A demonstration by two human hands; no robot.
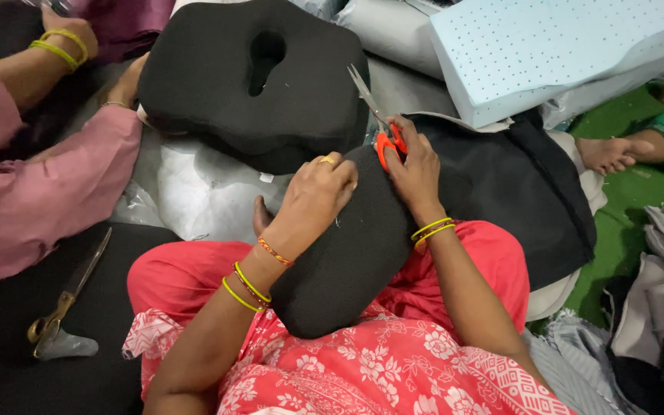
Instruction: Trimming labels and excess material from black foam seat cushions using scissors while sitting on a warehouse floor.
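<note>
A black cushion (347,253) lies across my lap, tilted from lower left to upper right. My left hand (317,192), with a gold ring, presses and pinches the cushion's fabric near its top edge. My right hand (415,165) holds orange-handled scissors (378,119), fingers through the loops; the steel blades point up and to the left, slightly apart, just above the cushion's top end.
A larger black contoured cushion with a hole (255,77) sits ahead. A pale blue perforated foam block (555,46) lies at upper right. Another person in pink sleeves (40,184) works on the left. Brass-handled shears (67,296) rest on black cloth. A bare foot (609,154) is at right.
</note>
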